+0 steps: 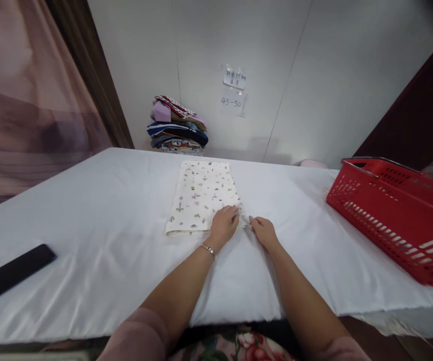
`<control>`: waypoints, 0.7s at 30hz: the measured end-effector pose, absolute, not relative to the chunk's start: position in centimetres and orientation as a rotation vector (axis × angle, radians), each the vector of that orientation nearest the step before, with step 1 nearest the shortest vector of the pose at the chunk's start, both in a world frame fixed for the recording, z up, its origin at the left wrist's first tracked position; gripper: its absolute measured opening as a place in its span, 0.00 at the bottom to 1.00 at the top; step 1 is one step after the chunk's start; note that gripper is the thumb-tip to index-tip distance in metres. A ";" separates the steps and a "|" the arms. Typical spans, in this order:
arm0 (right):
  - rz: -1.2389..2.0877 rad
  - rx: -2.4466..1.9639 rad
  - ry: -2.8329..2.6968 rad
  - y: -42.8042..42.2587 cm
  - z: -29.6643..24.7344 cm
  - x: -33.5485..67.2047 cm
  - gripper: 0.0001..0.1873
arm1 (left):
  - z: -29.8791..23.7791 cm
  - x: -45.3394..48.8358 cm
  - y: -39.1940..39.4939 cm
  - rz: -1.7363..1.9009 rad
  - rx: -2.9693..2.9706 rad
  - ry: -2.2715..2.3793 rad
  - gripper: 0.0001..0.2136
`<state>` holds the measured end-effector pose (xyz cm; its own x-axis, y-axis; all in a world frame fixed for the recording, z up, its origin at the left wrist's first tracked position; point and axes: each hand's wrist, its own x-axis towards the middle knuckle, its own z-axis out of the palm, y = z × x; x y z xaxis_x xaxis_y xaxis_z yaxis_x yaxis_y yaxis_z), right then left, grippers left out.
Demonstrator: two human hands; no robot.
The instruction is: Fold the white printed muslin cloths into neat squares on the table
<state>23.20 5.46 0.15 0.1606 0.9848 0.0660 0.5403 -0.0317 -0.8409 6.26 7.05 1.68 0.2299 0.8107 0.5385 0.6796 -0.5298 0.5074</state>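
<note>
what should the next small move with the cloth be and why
Probably smooth down the near right corner of the cloth: it looks bunched by the left hand, while the rest lies folded and fairly flat on the table. The right hand is close by, though whether its fingers grip the cloth is unclear.

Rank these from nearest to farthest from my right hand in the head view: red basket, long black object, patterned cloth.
1. Patterned cloth, just left of your right hand.
2. Red basket, over to the right.
3. Long black object, at the view's left edge.
</note>
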 end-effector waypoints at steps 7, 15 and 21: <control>0.760 -1.828 -1.544 6.9 0.9 22.2 0.17 | 1.6 6.2 7.2 1.194 2.321 1.376 0.10; 1.158 -1.545 -1.276 5.2 1.2 22.1 0.16 | 1.6 6.1 7.0 1.171 2.374 1.363 0.11; 1.322 -1.289 -1.036 5.4 2.0 20.9 0.15 | 1.6 6.4 6.8 1.091 2.404 1.344 0.10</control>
<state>20.93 5.40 1.99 0.0441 0.9861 -0.1599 -0.0807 -0.1560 -0.9845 6.37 6.84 1.56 0.3229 0.7959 0.5120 0.6647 -0.5759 0.4759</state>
